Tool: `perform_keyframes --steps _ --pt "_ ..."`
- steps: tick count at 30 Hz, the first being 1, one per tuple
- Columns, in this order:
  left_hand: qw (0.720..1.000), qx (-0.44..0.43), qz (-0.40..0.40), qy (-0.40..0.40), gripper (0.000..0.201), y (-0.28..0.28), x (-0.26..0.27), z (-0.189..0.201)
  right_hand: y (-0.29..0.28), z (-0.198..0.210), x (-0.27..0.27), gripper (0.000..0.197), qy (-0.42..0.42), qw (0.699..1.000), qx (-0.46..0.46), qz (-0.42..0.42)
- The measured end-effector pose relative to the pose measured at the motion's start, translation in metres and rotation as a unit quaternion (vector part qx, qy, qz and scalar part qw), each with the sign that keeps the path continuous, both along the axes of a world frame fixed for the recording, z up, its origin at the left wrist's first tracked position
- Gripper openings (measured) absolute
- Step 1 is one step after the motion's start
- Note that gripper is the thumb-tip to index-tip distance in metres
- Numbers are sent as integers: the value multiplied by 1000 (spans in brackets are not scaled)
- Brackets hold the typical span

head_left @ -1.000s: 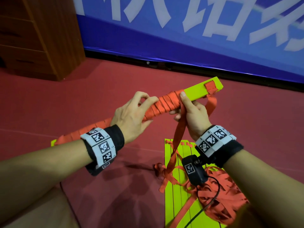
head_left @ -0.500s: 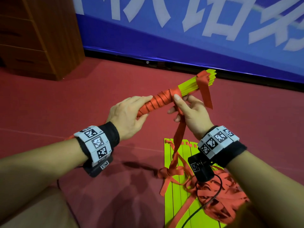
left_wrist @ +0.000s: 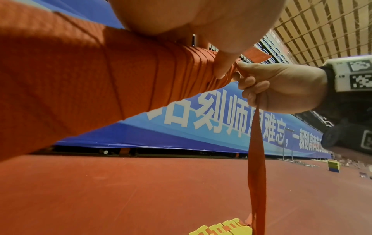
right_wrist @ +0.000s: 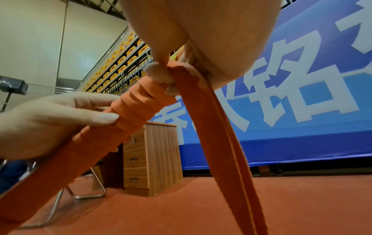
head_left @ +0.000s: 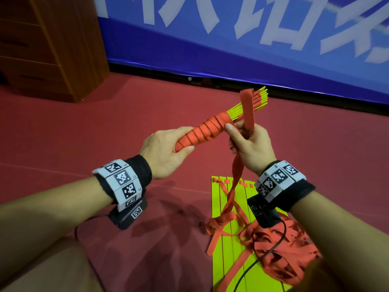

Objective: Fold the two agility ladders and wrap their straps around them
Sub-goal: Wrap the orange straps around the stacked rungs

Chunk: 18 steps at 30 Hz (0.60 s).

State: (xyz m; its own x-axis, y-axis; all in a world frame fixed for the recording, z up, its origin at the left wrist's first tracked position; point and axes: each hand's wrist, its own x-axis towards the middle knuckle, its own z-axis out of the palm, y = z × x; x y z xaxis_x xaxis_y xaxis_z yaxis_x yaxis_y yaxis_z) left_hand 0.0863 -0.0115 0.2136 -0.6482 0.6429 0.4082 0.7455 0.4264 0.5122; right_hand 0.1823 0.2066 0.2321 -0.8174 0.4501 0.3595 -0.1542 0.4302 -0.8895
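Wrapping the first ladder

Left hand (head_left: 166,152) grips the bundle (head_left: 202,131); right hand (head_left: 250,148) pinches the strap (head_left: 247,110), next turn goes toward its yellow end.

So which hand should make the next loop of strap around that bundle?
The right hand: it already pinches the loose orange strap beside the last coil. The left hand grips the wrapped yellow ladder bundle, steadying it.

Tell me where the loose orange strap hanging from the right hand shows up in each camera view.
Head: the strap drops from the right hand at centre right, down to the floor.
Left wrist: it hangs as a vertical band right of centre, below the right hand.
Right wrist: it runs diagonally from top centre to the bottom edge.
Shared landmark: the blue banner with white characters.
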Motion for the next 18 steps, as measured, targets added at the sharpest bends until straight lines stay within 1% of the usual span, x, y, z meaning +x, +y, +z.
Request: perform_keyframes --steps 5,8,12,14,18 --pt "999 9 -11 -41 34 1 0 -1 3 -3 -2 22 2 1000 18 -8" --pt "996 18 -25 -80 35 1 -1 -3 6 -3 -2 26 -3 1000 22 -20" --pt "990 36 -39 -130 35 1 1 -4 13 -6 -2 49 -60 996 51 -49" --pt "985 50 -49 -160 30 2 2 -3 13 -6 -1 54 -81 993 59 -60" --pt "970 65 -74 -220 19 4 3 0 8 -5 -2 44 -91 994 47 -39"
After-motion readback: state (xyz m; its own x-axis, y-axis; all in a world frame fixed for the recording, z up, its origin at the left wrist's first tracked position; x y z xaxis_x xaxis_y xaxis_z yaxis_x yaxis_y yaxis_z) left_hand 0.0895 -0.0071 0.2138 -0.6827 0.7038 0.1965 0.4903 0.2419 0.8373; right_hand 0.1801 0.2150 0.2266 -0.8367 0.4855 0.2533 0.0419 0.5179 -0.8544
